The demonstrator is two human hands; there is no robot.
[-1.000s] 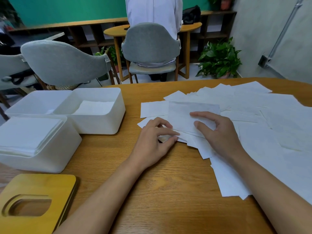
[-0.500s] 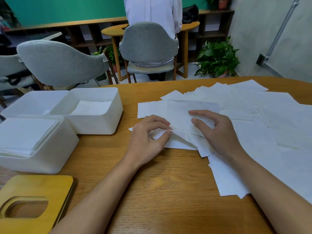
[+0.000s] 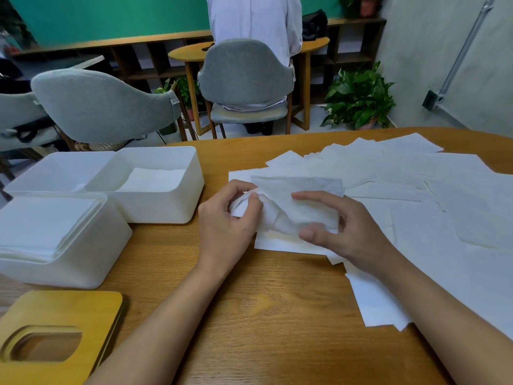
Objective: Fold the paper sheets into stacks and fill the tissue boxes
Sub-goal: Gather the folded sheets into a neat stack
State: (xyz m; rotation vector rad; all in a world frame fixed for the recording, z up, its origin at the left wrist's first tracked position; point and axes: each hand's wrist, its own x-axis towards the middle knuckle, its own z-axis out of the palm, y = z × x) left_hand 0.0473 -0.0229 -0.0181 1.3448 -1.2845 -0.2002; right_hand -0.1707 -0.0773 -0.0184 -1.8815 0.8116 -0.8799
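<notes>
Both hands now raised off pile vs 1 s ago, sheet (image 3: pixel 280 212) lifted w/ them, bunched. L hand (image 3: pixel 230 218): fingers curled, pinching sheet's left end. R hand (image 3: pixel 344 232): thumb + index half-curled round right end. Loose sheets (image 3: pixel 416 195) spread beyond R fingertips. Boxes (image 3: pixel 166 209) left of L knuckles, apart.

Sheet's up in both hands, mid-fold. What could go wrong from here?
The sheet is bunched where the left hand pinches it; the fold may come out crooked, or it may tear.
The right hand grips just over the loose sheets; one could be dragged along.
The near box looks full to its rim; another stack likely fits only the far box.
</notes>
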